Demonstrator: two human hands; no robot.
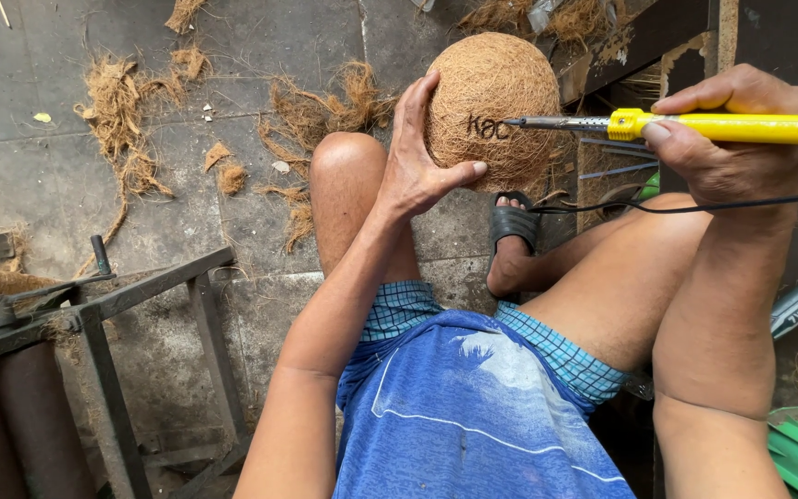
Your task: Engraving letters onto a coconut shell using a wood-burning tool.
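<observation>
Concrete floor (66,185), grey, stained, littered with loose clumps of coconut fibre (126,120). Dark metal frame (113,305) lower left, with a small lever on top; brown rollers under it partly cut off by the edge. Person seated, blue shirt, checked shorts, bare knees up, one foot in a dark sandal (513,225).

Round fibre-covered coconut shell (491,102) sits propped against the raised knee, top centre, dark burnt marks on its face. Left hand (417,157) cups the shell's left side: fingers spread wide over the curve, thumb pressed along the lower front. Right hand (741,139) closed around the yellow handle of a soldering iron (658,125), fingers wrapped together, thumb on top; metal tip touches the shell just right of the marks. Black cord (676,208) droops from the tool across the right thigh.

Right edge: green sheet, a green-and-white tube, something yellow, all cut off. Space behind the shell is dark, hard to read. Left fingertips hidden behind the shell.
</observation>
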